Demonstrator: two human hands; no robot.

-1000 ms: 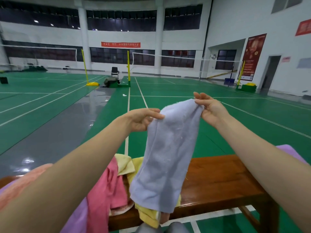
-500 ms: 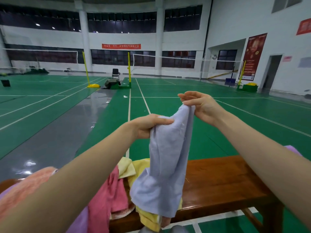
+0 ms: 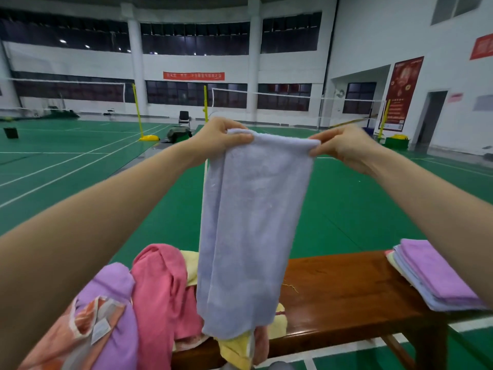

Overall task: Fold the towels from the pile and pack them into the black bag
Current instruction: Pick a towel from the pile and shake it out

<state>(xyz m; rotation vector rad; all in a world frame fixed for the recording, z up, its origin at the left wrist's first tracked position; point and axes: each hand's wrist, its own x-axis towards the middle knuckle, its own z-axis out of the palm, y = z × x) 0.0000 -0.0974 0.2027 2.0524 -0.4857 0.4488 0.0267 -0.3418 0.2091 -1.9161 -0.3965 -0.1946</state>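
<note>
Head view: the only camera, looking forward and down across a bench into a sports hall.
Held towel: a pale lavender-blue terry towel (image 3: 250,231) hangs lengthwise at the centre of the frame, folded into a long narrow strip, its lower end dangling in front of the pile.
Left hand: the left hand (image 3: 221,138), at 11 o'clock from the towel's middle, pinches the top left corner, thumb over the front of the cloth, fingers curled behind it.
Right hand: the right hand (image 3: 344,148), at 1 o'clock from the towel's middle, pinches the top right corner between thumb and curled fingers.
Top edge: stretched nearly level between the two hands.
Pile: a loose heap of unfolded towels (image 3: 149,303) lies on the bench at 7 o'clock from the held towel; it shows pink, purple, pale yellow and an orange-and-white one with a label.
Folded stack: a flat stack of folded towels (image 3: 437,279), purple on top with light blue beneath, sits at 4 o'clock, on the bench's right end.
Bench: a glossy reddish-brown wooden bench (image 3: 344,295) runs across the lower frame.
Black bag: cannot be made out.
Surroundings: green court floor (image 3: 346,209) with white lines, yellow net posts (image 3: 138,113) behind.
</note>
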